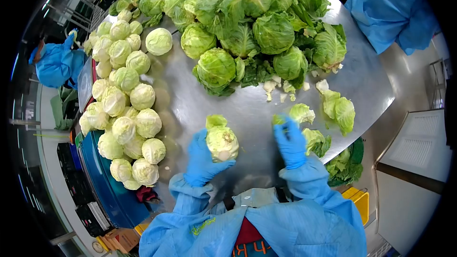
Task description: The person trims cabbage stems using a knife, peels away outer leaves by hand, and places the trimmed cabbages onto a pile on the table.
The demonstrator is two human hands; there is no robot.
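On the metal table [183, 100], my left hand [202, 161], in a blue glove, is wrapped round the left and lower side of a pale cabbage [222, 143]. A loose green leaf stands up at the top of this cabbage. To the right, my right hand [289, 142], gloved too, has its fingers bent together at a small piece of green leaf [278, 119]. Just beyond its fingertips lies a trimmed leaf [302, 113], and another leaf [314, 141] is beside the hand.
Pale cabbages [124, 130] line the table's left side. Leafy green cabbages [273, 33] are heaped at the back. Loose leaves [343, 113] lie near the right edge, above a green basket [356, 154]. People in blue [395, 9] stand around the table. A blue bin [107, 181] is lower left.
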